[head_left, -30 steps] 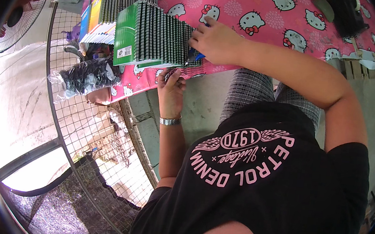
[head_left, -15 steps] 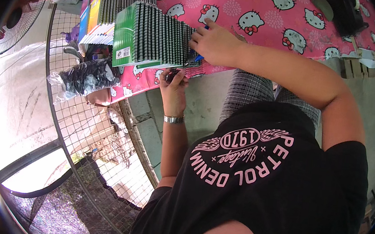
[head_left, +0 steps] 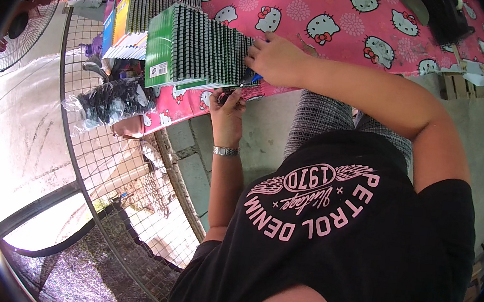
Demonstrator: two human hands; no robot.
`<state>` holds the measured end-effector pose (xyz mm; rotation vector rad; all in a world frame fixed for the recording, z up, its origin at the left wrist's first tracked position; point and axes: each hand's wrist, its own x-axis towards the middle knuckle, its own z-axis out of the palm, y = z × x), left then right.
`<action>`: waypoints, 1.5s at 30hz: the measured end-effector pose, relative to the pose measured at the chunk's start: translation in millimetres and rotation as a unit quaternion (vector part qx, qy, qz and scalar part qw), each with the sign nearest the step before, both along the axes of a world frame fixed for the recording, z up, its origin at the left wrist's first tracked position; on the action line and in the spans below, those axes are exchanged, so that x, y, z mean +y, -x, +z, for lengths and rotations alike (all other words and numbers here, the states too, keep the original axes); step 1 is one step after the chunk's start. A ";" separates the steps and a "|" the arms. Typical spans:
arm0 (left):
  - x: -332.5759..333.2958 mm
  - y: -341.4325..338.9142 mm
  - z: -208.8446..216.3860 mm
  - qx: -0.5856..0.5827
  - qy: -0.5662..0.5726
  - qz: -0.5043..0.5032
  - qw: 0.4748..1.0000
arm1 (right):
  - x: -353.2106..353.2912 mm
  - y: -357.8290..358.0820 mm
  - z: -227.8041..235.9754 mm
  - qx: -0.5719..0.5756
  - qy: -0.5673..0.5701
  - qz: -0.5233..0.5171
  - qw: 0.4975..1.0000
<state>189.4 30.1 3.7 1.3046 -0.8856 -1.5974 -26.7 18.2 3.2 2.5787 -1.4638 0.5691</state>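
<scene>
Close to the table's front edge, a fanned stack of green spiral notebooks lies with black coil bindings toward the right. My right hand bends over the stack's right end, closed around a blue-handled tool that looks like pliers. Its dark tip points down at the lower corner of the coils; most of the handle is hidden by the fingers. Just below that corner, my left hand pinches something small and dark, too hidden to name. A metal watch circles the left wrist.
More spiral notebooks with yellow, red and blue covers stand behind the green ones. The table has a pink patterned cloth. Clear plastic wrapping with black contents sits at the left edge, beside wire mesh. A fan stands far left.
My right hand has come slightly down toward the front edge with the blue-handled tool. My left hand has shifted a little to the right. The notebooks lie nearly as before.
</scene>
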 end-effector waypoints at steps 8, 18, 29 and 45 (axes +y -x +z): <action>-2.7 -9.2 -6.1 -0.002 0.002 0.011 1.000 | 6.6 5.1 5.4 -0.027 -0.128 -0.036 0.991; -1.7 -4.9 -17.4 -0.032 0.001 0.007 0.999 | 2.4 -8.3 16.6 0.000 -0.254 -0.026 0.967; 4.4 8.7 -25.6 -0.057 0.008 0.018 0.998 | -0.8 -6.3 2.5 0.045 -0.221 -0.007 0.974; 3.7 5.0 -43.1 -0.106 0.036 0.000 0.994 | 2.8 -6.3 -2.8 0.020 -0.251 -0.033 0.967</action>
